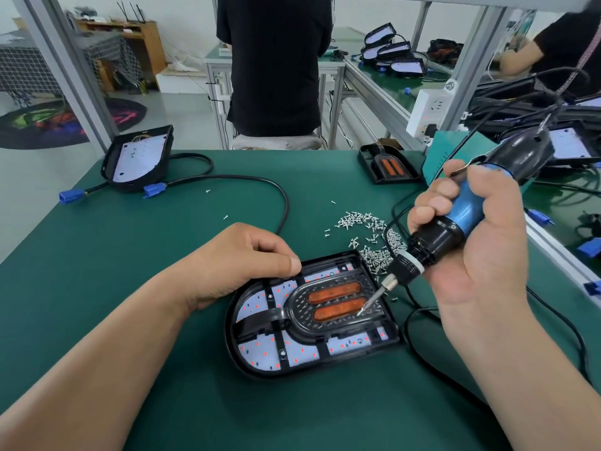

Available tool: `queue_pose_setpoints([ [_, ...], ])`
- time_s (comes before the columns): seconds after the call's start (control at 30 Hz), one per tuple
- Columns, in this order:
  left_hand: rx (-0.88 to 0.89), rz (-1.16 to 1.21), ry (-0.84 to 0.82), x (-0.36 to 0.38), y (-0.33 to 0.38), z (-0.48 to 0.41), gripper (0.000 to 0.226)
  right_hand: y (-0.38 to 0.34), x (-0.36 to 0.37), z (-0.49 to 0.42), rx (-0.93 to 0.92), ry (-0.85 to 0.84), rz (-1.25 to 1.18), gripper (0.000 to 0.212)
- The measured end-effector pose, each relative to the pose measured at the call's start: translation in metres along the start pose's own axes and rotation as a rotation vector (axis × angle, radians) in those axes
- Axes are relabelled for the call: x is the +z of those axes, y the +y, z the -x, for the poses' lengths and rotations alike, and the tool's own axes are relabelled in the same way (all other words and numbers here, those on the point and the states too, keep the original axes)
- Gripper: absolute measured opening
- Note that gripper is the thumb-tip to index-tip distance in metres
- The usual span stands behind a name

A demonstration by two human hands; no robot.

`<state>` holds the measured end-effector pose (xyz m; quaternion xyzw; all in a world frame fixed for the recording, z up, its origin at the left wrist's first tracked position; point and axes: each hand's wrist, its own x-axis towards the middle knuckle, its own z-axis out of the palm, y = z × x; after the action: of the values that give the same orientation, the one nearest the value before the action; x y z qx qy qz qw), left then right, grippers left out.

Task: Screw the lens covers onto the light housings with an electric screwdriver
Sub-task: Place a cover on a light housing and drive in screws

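Note:
A black light housing (250,362) lies on the green mat in front of me, its white LED board dotted with red points. A black lens cover (299,317) with two orange strips sits in it. My left hand (234,265) rests curled on the housing's far left rim, thumb pressed against the edge. My right hand (471,242) grips a blue and black electric screwdriver (455,219), tilted down to the left. A small screw (360,311) hangs on the bit tip just over the cover's right side.
A pile of silver screws (374,242) lies beyond the housing. A second housing (136,161) with blue connectors sits far left, a loose lens cover (388,166) far right. Black cables cross the mat. A person (273,63) stands behind the table; more housings fill the right bench.

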<state>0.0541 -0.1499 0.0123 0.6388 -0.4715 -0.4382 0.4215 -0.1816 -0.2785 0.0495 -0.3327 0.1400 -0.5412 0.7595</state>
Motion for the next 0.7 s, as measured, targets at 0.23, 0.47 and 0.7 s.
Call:
queue_pose_setpoints([
  [0.23, 0.014, -0.017, 0.012, -0.004, -0.003, -0.002, 0.019, -0.007, 0.001, 0.002, -0.048, -0.109, 0.064, 0.014],
  [0.47, 0.018, -0.010, 0.026, -0.002, -0.004, -0.003, 0.022, -0.015, 0.001, 0.000, -0.061, -0.213, 0.160, 0.017],
  [0.7, 0.025, -0.025, 0.042, -0.001, -0.004, -0.003, 0.019, -0.010, 0.003, 0.003, -0.039, -0.273, 0.206, 0.019],
])
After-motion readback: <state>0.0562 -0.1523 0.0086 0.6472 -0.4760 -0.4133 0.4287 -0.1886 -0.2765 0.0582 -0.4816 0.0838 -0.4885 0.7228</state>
